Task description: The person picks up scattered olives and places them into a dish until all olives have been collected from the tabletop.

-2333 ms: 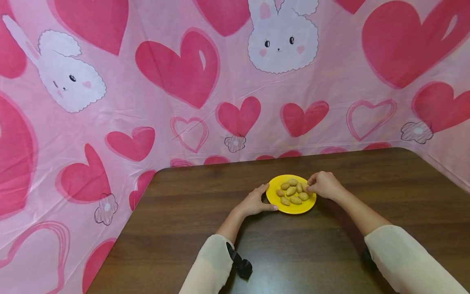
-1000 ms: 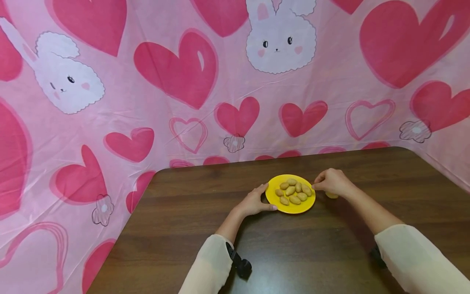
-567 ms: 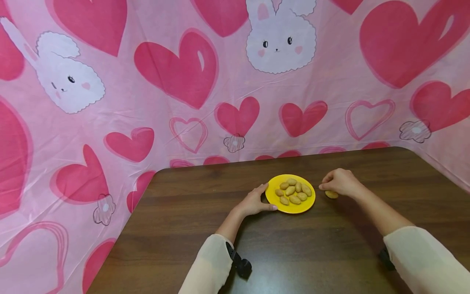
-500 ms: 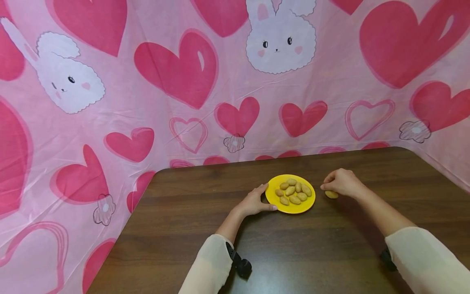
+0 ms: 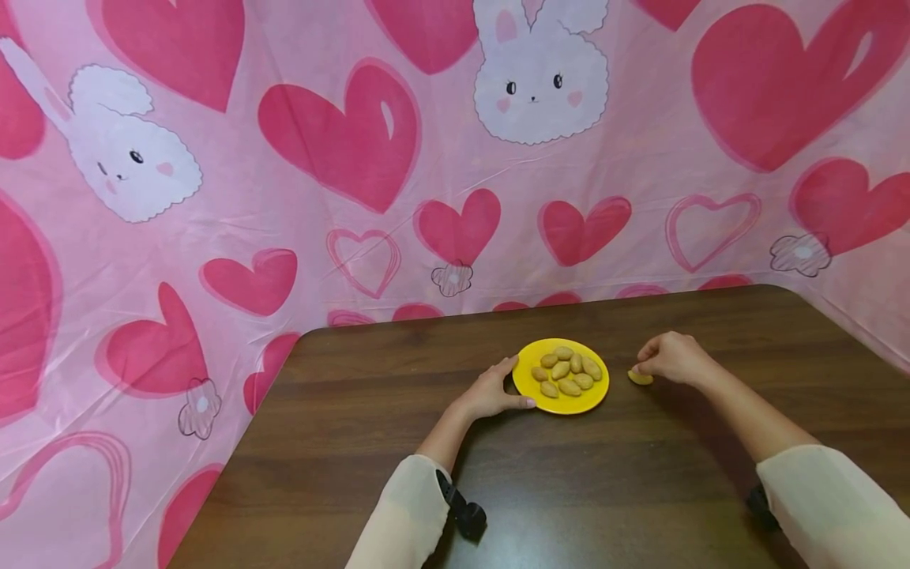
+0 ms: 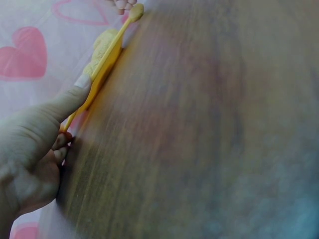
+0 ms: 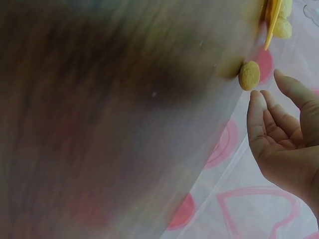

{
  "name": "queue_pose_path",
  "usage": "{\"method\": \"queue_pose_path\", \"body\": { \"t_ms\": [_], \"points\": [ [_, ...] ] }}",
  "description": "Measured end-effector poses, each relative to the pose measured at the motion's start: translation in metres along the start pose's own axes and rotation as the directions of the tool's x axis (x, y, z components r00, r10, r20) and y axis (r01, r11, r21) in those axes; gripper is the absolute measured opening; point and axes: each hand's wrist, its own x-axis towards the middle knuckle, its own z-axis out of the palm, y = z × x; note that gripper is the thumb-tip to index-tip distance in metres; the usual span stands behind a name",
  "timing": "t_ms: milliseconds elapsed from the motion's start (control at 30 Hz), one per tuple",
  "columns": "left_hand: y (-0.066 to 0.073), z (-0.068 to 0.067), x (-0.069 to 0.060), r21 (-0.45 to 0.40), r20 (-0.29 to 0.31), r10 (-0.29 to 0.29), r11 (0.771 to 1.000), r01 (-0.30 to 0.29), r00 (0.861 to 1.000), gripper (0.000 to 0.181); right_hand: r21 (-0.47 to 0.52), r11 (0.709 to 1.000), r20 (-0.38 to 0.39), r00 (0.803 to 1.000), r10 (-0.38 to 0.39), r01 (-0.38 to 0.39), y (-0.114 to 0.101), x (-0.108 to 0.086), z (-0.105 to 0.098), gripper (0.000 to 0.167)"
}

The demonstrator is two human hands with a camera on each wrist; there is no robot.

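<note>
In the head view my left hand [image 5: 489,393] holds the left rim of a yellow plate [image 5: 596,393], thumb on the near edge and fingers along the far left. Several small oval, yellowish-brown pieces like baby potatoes [image 5: 569,387] lie on it. To the right of the plate, one more such oval piece [image 5: 641,378] lies on the table, partly covered by the fingertips of my right hand [image 5: 675,358]. In the right wrist view the thumb and fingers of that hand [image 7: 284,129] are spread apart beside the oval piece [image 7: 249,75], with nothing between them.
The brown wooden table [image 5: 569,482] has rounded far corners. Behind it hangs a pink cloth [image 5: 306,197] with hearts and rabbit faces. A black wrist device [image 5: 465,514] sits at the left sleeve.
My right hand has placed an oval piece on the plate's right side, then moved right off the plate to the loose piece on the table. My left hand has stayed on the rim.
</note>
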Motion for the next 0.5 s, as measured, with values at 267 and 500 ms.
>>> {"method": "queue_pose_path", "body": {
  "t_ms": [267, 500],
  "points": [
    [-0.0003, 0.0003, 0.0003, -0.006, -0.002, 0.007, 1.000, -0.007, 1.000, 0.090, 0.013, 1.000, 0.036, 0.999, 0.007, -0.008, 0.0026, -0.0035, -0.0005, 0.032],
    [-0.0004, 0.0006, 0.0006, -0.002, -0.004, 0.011, 1.000, -0.011, 1.000, 0.090, -0.012, 1.000, 0.062, 0.998, -0.001, 0.002, 0.0047, -0.0031, 0.0017, 0.033]
  ]
}}
